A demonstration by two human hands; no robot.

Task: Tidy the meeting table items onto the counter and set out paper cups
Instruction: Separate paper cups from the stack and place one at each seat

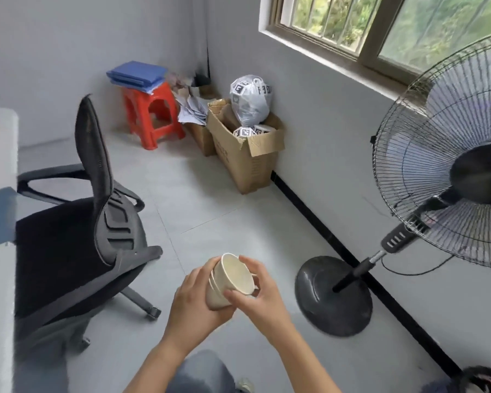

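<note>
your left hand (193, 303) wraps the cups (234, 275), right hand (262, 296) pinches the top rim (likely light, thin, crushable), so keep each grip gentle, near rims.

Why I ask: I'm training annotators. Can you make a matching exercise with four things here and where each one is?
Things:
1. cups
2. folders
3. bag
4. fan

Places:
A. on the stool
B. in the box
C. standing below the window
D. held by left hand and right hand

Pairs: 1-D, 2-A, 3-B, 4-C
</note>
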